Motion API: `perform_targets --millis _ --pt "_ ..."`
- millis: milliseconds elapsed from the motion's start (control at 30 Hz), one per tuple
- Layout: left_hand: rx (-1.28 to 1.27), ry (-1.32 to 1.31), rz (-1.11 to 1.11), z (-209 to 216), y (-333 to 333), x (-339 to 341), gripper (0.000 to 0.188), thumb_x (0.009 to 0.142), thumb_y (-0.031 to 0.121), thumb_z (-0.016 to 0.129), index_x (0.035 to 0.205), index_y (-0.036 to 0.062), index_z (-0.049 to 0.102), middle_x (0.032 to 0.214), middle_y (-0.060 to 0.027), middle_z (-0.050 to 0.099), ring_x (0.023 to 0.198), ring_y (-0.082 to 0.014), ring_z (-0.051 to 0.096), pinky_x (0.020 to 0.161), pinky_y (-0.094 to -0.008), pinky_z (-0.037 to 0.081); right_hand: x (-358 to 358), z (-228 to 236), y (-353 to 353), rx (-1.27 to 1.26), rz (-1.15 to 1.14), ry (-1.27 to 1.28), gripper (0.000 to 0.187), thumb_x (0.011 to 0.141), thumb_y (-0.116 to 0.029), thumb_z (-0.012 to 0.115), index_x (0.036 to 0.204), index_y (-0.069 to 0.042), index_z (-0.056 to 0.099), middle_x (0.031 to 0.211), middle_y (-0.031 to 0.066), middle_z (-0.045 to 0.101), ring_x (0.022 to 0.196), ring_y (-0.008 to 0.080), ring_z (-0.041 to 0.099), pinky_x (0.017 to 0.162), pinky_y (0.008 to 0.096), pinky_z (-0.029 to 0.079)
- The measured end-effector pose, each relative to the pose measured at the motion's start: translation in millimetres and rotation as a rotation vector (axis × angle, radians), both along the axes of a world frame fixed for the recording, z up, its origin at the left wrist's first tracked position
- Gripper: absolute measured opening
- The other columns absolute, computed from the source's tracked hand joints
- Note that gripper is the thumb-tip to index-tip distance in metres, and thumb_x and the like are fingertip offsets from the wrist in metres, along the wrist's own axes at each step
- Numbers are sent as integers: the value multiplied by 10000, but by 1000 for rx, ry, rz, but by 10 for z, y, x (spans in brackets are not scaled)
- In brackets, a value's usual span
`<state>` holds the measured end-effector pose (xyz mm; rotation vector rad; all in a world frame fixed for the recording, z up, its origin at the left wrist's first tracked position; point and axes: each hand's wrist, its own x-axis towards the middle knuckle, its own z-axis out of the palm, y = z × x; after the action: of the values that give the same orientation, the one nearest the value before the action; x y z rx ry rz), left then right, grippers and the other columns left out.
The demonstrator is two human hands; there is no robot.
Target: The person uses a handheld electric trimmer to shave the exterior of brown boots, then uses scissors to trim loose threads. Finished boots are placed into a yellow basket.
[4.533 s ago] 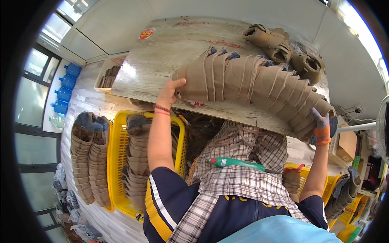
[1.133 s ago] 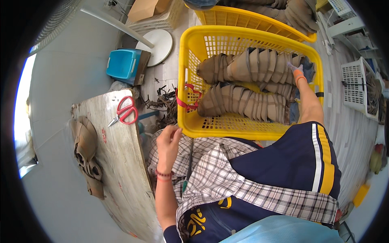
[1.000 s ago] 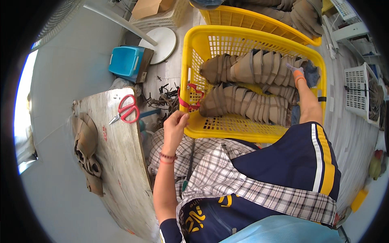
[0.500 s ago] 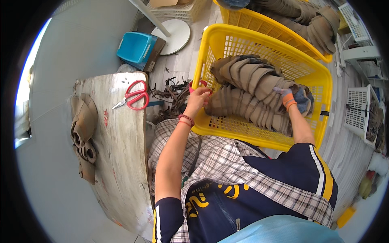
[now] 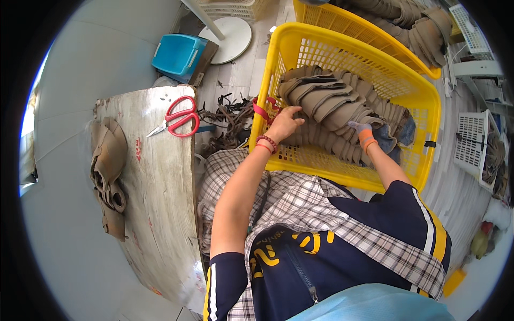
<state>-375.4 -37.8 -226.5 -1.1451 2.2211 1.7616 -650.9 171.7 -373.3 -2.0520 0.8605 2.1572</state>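
Note:
A yellow plastic basket in front of me holds several rows of overlapping brown fabric or leather pieces with blue-grey material at their right ends. My right hand, in a pale grey glove with an orange cuff, grips the right end of the front stack of brown pieces; some of its fingers are hidden. My bare left hand reaches over the basket's left rim. Its fingers are apart, close to the left end of that stack, and nothing shows in them. A red strip hangs on the rim beside it.
On the wooden table at left lie red-handled scissors and a curled brown bundle. Dark scraps are heaped between table and basket. A second yellow basket stands behind, a blue bin at back left, a white crate at right.
My left hand has left the basket's rim and moved right, its fingers spreading. My right hand has shifted left, and the brown stack under it has moved, showing another row behind.

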Motion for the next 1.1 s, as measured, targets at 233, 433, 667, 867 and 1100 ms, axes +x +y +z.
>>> perform_targets --millis 233,433,667,867,1100 --pt "-258 6 66 -359 -193 80 500 813 184 639 1289 99 512 1475 -214 260 1344 -350 303 1086 -382 306 74 793 130 -56 -725 -104 609 962 -111 416 1487 -134 107 1555 50 63 1408 243 107 1089 359 285" --pt "-458 -69 -202 -307 -299 -353 628 778 178 644 1370 190 433 1517 -216 123 1380 -393 196 1101 -453 264 -150 196 115 320 1021 592 578 926 -297 499 1426 -93 293 1518 112 187 1288 284 278 1004 421 320" --pt "-454 -138 -124 -453 -407 -674 806 788 247 688 1444 112 239 1493 -280 108 1330 -454 269 1076 -470 303 419 250 -239 734 2470 873 637 919 -367 523 1433 -56 312 1533 105 182 1354 297 254 1063 459 267" --pt "-450 -221 -88 -753 -391 -641 844 799 248 660 1441 1 170 1421 -355 218 1298 -473 308 1059 -480 313 675 450 -167 595 2069 887 614 969 -341 435 1452 -26 226 1521 41 219 1357 231 248 1109 352 222" --pt "-579 -398 -55 -747 -237 -758 596 823 69 462 1364 -102 280 1041 -369 569 888 -445 632 770 -418 530 484 354 169 -115 1806 1665 467 953 -204 473 1337 56 418 1396 118 431 1293 215 391 1088 314 295"
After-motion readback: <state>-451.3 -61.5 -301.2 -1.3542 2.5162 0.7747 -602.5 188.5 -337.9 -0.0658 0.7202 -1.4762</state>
